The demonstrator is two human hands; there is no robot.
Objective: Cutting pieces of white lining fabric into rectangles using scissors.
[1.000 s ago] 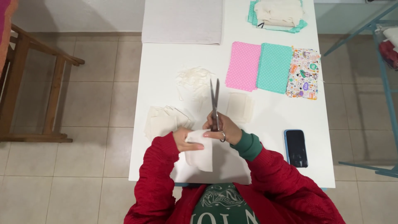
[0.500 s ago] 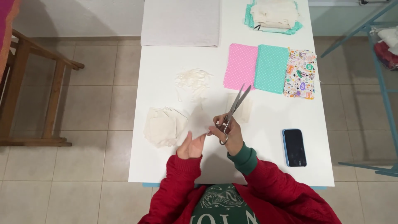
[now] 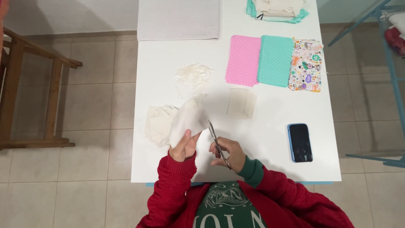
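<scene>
- Our left hand (image 3: 184,147) pinches the lower edge of a white oval piece of cloth (image 3: 188,119), holding it up over the white counter (image 3: 270,139).
- Our right hand (image 3: 226,154) is closed through the handles of a pair of slim metal scissors (image 3: 216,141), with the blades pressed together and the tip just beside the cloth.
- Just to the left lies a pile of cream cloth pieces (image 3: 157,122); beyond it sit a heap of thin pale offcuts (image 3: 193,75) and a small folded cream square (image 3: 241,102).
- Farther out are a pink dotted fabric (image 3: 243,60), a teal dotted fabric (image 3: 276,61), a patterned fabric (image 3: 306,65) and a dark phone in a blue case (image 3: 300,142).
- We judge the blade tip sits near the left thumb, so a slip could nick it; the limp cloth could also sag and cut crooked.
- The fingers inside the handles are hidden, and the blade edges are too thin to read clearly.
</scene>
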